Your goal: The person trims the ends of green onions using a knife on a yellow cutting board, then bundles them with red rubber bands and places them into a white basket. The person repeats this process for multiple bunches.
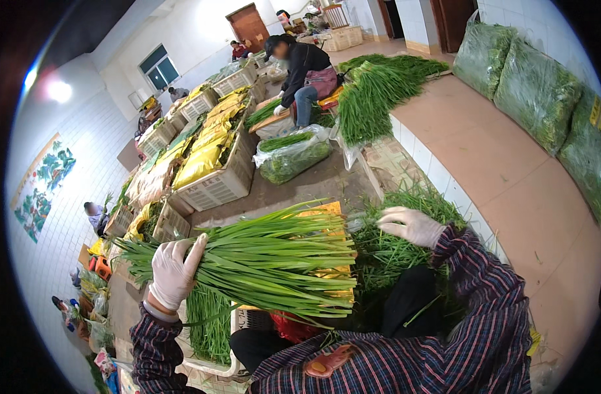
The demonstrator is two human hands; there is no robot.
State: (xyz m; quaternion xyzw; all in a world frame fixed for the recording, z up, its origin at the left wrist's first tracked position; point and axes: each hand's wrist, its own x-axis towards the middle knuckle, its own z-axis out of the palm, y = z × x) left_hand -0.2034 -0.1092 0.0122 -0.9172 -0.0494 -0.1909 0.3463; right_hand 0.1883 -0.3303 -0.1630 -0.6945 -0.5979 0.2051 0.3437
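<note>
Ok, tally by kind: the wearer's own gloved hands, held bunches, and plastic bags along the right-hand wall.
Gloved left hand and right hand: 2
Bunch of green leaves, held: 1
Plastic bags of greens along the wall: 3
Total: 6

Left hand [173, 272] — curled, right hand [413, 226] — loosely bent

On the left wall [90, 121] we see a colourful picture [41, 190], and farther back there are a window [158, 68] and a brown door [248, 28]. In the middle we notice white crates [216, 190], on which yellow bags [200, 161] are lying. To the right of these, a co-worker [308, 69] in dark top is sitting. Three clear bags [534, 93] lean along the right wall [543, 26].
</note>
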